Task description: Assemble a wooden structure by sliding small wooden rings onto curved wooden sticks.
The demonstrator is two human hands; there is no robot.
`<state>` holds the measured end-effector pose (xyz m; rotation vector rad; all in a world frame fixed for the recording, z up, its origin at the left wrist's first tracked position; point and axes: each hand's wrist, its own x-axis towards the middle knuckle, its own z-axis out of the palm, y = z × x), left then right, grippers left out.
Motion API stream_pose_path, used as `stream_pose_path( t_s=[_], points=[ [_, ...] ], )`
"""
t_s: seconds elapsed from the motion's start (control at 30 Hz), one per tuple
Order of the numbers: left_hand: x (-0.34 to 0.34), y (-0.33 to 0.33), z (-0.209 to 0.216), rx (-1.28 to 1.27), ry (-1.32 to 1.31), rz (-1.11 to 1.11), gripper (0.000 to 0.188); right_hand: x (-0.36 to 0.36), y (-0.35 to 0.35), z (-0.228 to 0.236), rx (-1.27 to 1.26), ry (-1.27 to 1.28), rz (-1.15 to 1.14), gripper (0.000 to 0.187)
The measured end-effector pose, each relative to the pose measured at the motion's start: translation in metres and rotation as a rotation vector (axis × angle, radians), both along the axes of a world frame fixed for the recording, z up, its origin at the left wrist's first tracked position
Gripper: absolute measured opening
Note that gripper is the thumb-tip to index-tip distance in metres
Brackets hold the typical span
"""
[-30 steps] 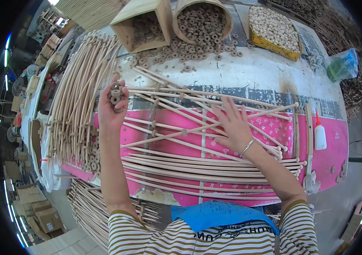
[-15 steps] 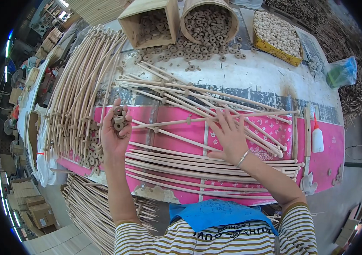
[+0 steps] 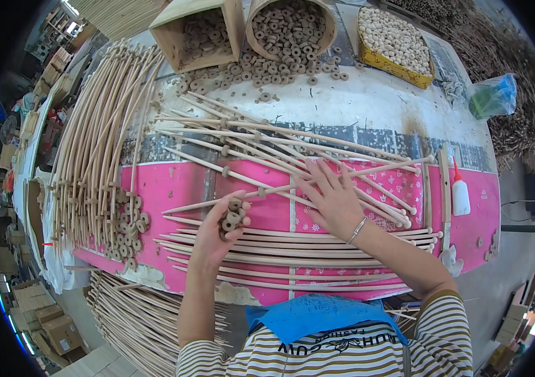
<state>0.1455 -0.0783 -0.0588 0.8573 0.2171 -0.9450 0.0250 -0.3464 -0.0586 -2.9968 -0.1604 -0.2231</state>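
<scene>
My left hand is curled around several small brown wooden rings, palm up, at the near ends of the sticks. My right hand lies with fingers stretched over a pale wooden stick that slants across the others; whether the thumb grips it is hidden. That stick has a knob at its right end and a ring around its shaft. Beyond it lie crossed sticks, several with rings on them. Nearer me, a row of knobbed sticks lies side by side on the pink cover.
Ringed sticks are heaped at the left, beside loose rings. A wooden box and a round tub spill rings at the back. A yellow basket holds pale beads. A red-tipped white bottle lies right.
My left hand has moved right and nearer to me with the rings, coming close to the slanted stick. That stick has shifted left. My right hand stays over it, and the whole view has shifted slightly.
</scene>
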Motion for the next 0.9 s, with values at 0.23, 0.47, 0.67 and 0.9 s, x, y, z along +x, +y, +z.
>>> stream_pose_path(
  t_s=[0.23, 0.47, 0.67, 0.9],
  points=[
    [0.012, -0.003, 0.0, 0.189, -0.115, -0.167, 0.041, 0.038, -0.056, -0.026, -0.049, -0.126, -0.013, 0.05],
    [0.022, 0.001, -0.005, 0.169, -0.12, -0.137, 0.041, 0.043, -0.074, -0.011, 0.031, -0.249, -0.185, 0.061],
    [0.004, 0.027, 0.006, -0.02, -0.06, 0.09, 0.051, -0.091, -0.023, 0.025, 0.383, 0.253, -0.024, 0.072],
    [0.009, 0.051, -0.003, -0.151, -0.08, 0.26, 0.048, -0.116, -0.012, 0.016, 0.271, 0.279, -0.062, 0.058]
  ],
)
